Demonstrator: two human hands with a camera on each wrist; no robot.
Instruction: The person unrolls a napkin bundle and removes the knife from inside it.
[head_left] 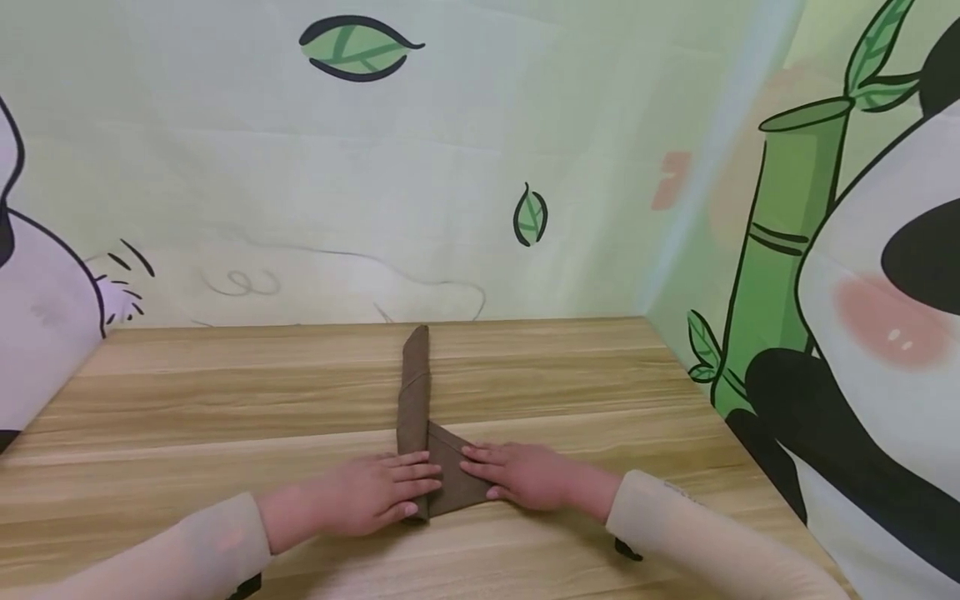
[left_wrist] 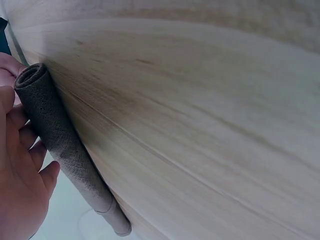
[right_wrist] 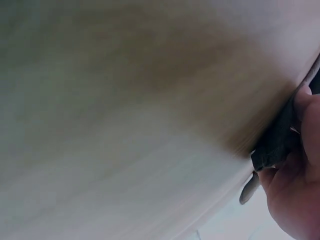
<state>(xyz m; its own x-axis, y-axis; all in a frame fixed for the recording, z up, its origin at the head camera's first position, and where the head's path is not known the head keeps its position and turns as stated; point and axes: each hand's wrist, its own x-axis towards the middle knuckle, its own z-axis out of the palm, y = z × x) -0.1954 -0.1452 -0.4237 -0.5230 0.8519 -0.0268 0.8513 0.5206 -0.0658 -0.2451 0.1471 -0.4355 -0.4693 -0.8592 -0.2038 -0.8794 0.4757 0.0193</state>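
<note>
A brown cloth [head_left: 414, 408] lies on the table, its left part rolled into a long, narrow tube pointing away from me. From the tube's near half, a flat pointed flap [head_left: 448, 479] spreads to the right. My left hand [head_left: 360, 496] rests across the near end of the roll with fingers extended. On the flap's right edge, the fingers of my right hand [head_left: 536, 477] lie nearly straight. The left wrist view shows the spiral end of the rolled cloth [left_wrist: 65, 135] beside the fingers. In the right wrist view, dark cloth [right_wrist: 275, 140] sits under the right hand, partly hidden.
The wood-grain table [head_left: 225, 392] runs back to a pale green wall [head_left: 450, 125] printed with leaves. At the right, another printed wall carries a panda and a bamboo stalk [head_left: 795, 208].
</note>
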